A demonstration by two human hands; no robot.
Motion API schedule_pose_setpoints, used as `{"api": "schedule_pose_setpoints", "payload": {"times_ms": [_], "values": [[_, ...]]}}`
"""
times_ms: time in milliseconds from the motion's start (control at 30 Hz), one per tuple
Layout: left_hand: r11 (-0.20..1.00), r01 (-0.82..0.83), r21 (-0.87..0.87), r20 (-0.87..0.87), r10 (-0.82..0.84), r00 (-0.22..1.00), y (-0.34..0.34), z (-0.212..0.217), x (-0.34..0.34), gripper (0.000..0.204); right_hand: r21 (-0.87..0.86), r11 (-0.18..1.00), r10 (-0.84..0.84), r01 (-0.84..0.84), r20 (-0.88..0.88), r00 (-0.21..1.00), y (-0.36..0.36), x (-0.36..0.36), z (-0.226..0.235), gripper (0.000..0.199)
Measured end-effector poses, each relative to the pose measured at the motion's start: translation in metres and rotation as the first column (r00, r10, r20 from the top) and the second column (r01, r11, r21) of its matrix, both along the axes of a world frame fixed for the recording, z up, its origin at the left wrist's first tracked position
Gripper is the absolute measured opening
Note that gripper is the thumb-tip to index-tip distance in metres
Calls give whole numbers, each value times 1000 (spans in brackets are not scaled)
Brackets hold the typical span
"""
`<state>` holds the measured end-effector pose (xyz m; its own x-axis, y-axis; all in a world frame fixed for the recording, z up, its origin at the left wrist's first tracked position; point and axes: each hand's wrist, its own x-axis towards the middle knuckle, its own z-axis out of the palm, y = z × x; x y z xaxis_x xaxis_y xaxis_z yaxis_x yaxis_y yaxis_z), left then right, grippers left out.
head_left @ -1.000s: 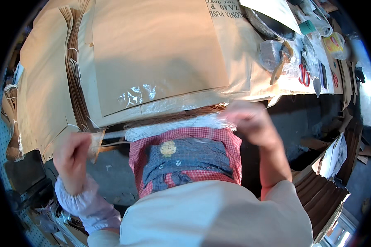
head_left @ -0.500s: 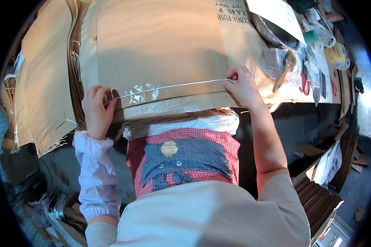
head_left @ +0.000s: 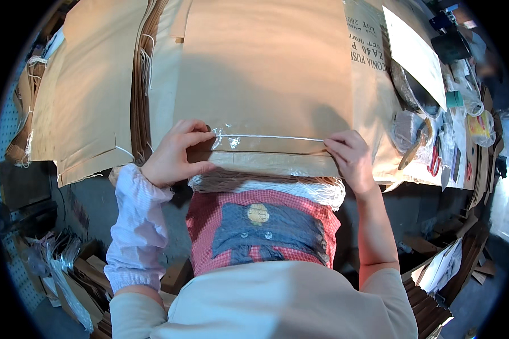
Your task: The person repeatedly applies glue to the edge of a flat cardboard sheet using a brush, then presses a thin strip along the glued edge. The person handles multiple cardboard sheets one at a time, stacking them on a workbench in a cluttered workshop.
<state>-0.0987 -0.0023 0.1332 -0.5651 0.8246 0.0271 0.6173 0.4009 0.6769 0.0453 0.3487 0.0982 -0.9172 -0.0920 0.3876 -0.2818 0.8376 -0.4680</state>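
Note:
A white string point(head_left: 271, 137) runs nearly straight across the front part of a large brown paper sheet point(head_left: 266, 73), close to its folded front edge. My right hand point(head_left: 352, 157) pinches the string's right end between thumb and fingers. At the string's left end is my left hand point(head_left: 178, 152), its fingertips resting on the paper there. Its thumb is spread away toward the front edge, so a gap shows between thumb and index finger. Shiny clear patches point(head_left: 233, 142) mark the paper beside the string. On my lap lies a thick bundle of white strings point(head_left: 314, 191).
To the left stand stacked brown paper bags point(head_left: 90, 85) with string handles. At the right lie red-handled scissors point(head_left: 434, 161), a brush point(head_left: 413, 150), a dark bowl point(head_left: 410, 90) under a white sheet point(head_left: 415, 51), and plastic bags. Folded cardboard point(head_left: 430, 305) sits low at the right.
The view has shifted, so the table appears farther right and lower. My hands have come closer together, and the string between them lies nearer level. My left thumb has spread from the fingers.

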Motion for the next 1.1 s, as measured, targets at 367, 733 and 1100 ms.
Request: {"api": "schedule_pose_setpoints", "payload": {"times_ms": [367,733,1100], "values": [[829,-535,-163,-394,443,805,21,-32,10,11,-74,904,-402,420,182,897,-17,-18,-8,15],[981,-124,-149,-438,47,898,66,-20,51,71,375,923,-143,88,119,983,-100,-29,-11,55],[829,-457,-324,-367,335,868,5,-35,28,83,331,730,-671,598,183,718,-14,14,-33,68]]}}
